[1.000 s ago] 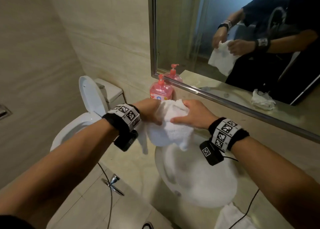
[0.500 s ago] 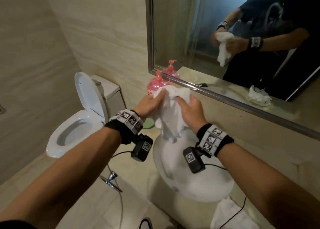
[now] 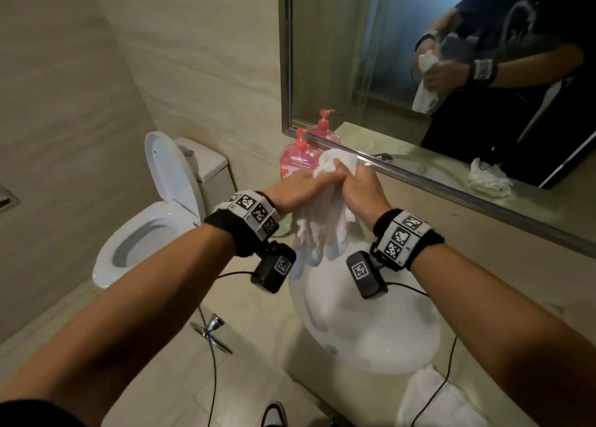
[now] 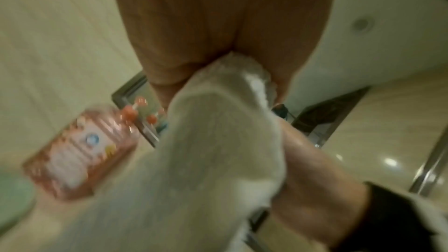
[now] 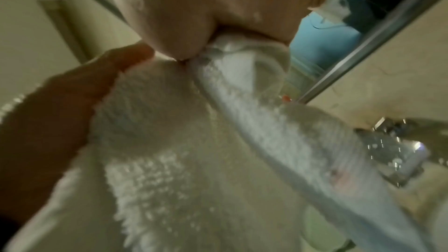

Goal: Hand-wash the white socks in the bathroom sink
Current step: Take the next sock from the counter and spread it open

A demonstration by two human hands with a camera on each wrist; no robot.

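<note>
Above the round white sink (image 3: 371,339), the left hand (image 3: 298,189) and the right hand (image 3: 361,191) both squeeze a wet white fluffy sock (image 3: 322,229) with curled fingers. It hangs down between them. A pink plastic soap bottle (image 3: 295,162) stands just behind.

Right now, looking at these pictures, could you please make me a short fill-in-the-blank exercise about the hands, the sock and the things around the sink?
1. Both hands, the left hand and the right hand, grip one white ____.
2. The sock hangs above the white ____.
3. The soap bottle behind the hands is ____ in colour.
4. The toilet lid stands ____.

Missing words: sock; sink; pink; open
</note>
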